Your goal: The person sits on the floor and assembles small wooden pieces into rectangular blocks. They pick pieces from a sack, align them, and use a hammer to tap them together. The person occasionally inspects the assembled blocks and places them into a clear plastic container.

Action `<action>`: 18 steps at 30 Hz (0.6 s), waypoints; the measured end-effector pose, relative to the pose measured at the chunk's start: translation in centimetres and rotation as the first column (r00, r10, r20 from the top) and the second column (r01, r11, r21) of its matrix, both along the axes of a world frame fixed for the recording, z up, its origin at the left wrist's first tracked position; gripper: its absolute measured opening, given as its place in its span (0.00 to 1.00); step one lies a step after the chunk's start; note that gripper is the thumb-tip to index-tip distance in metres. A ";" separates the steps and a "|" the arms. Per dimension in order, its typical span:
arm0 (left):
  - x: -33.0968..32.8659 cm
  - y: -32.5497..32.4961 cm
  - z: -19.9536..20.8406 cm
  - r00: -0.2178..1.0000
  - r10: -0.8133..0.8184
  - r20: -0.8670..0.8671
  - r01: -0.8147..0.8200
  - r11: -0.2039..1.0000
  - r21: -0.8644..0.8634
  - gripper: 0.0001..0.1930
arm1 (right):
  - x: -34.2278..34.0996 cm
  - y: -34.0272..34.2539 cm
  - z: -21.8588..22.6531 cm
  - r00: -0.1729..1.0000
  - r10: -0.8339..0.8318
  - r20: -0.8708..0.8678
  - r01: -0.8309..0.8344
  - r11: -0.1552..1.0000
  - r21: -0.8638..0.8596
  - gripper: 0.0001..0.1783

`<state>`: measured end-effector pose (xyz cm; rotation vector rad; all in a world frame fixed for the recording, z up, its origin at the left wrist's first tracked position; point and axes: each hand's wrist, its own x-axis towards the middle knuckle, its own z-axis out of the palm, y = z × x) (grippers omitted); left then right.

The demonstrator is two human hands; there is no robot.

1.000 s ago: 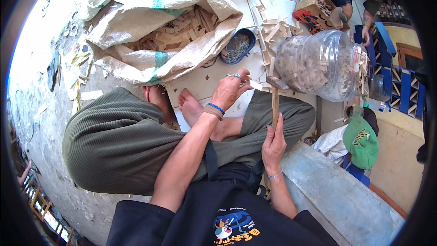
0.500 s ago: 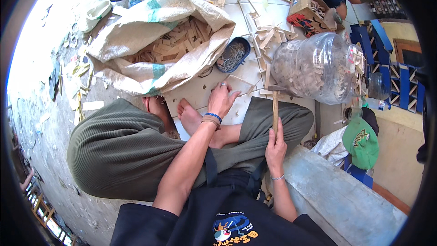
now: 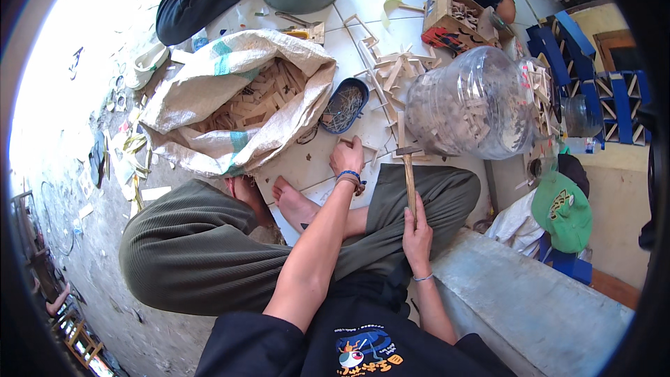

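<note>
My right hand is wrapped round the wooden handle of a hammer, which points away from me above my knee. Its metal head is beside the mouth-down pile of small wooden frames and the clear jar. My left hand is closed at the fingertips on the end of a small wooden frame lying on the tiles; the exact pinch is partly hidden. Just beyond that hand sits a blue tray full of loose nails.
A woven sack of thin wood strips lies open at left. On the right rests a large clear plastic jar holding wood pieces, with a cardboard box behind it. A green cap and blue racks are farther right. Other people sit at the far side.
My left hand has gone from spread fingers to a closed grip on the small frame. The hammer has come slightly lower and nearer the left hand. The head view has shifted.
</note>
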<state>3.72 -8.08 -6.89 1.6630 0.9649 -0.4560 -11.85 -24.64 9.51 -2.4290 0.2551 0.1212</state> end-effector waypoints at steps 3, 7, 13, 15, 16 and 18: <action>-2.0 0.5 2.2 0.986 -0.021 0.167 0.031 0.998 -0.053 0.23 | 0.1 0.0 0.4 1.000 0.017 0.020 -0.017 1.000 0.015 0.27; -4.1 1.7 6.1 0.797 -0.304 0.522 0.201 0.949 0.245 0.19 | 0.6 0.3 1.9 1.000 0.001 -0.021 0.000 0.998 0.055 0.28; -4.9 4.1 6.7 0.530 -0.594 0.605 0.314 0.800 0.511 0.09 | 0.8 1.4 3.2 0.992 0.088 0.095 -0.088 0.996 -0.006 0.29; -5.2 4.2 6.1 0.548 -0.585 0.598 0.345 0.809 0.475 0.10 | 0.7 1.7 2.9 0.977 0.169 0.131 -0.163 0.985 -0.059 0.30; -5.3 4.1 5.7 0.515 -0.579 0.631 0.296 0.812 0.503 0.10 | 0.6 1.8 2.7 0.967 0.217 0.135 -0.201 0.972 -0.124 0.31; -5.1 3.8 5.2 0.501 -0.575 0.647 0.259 0.813 0.522 0.10 | 0.6 1.9 2.5 0.959 0.266 0.101 -0.246 0.953 -0.179 0.32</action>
